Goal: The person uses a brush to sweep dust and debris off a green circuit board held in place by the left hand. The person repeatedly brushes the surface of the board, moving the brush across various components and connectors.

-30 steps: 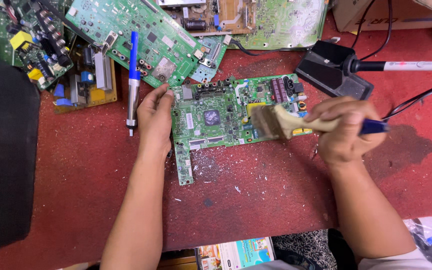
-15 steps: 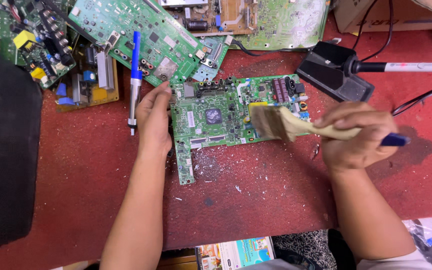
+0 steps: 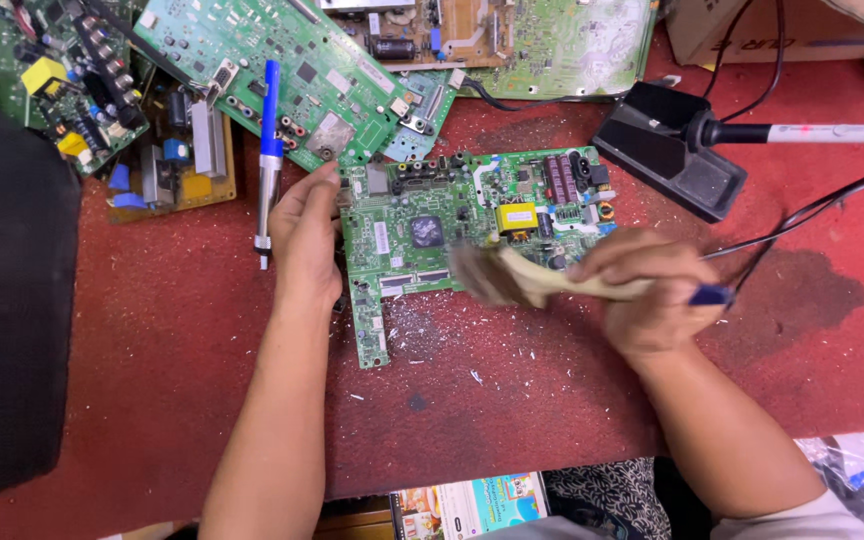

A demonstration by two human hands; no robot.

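The green circuit board (image 3: 452, 225) lies flat on the red bench (image 3: 202, 330). The left hand (image 3: 304, 235) presses its left edge, fingers flat. The right hand (image 3: 652, 295) grips a paintbrush (image 3: 512, 278), bristles on the board's near edge. Step in hand: brushing off debris. A brown cardboard box (image 3: 752, 30) stands far right; a colourful printed package (image 3: 467, 505) lies below the near bench edge.

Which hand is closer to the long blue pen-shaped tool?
Left. The left hand lies right beside the blue pen-shaped tool, pressing the green circuit board's edge. The right hand is far across, holding a brush.
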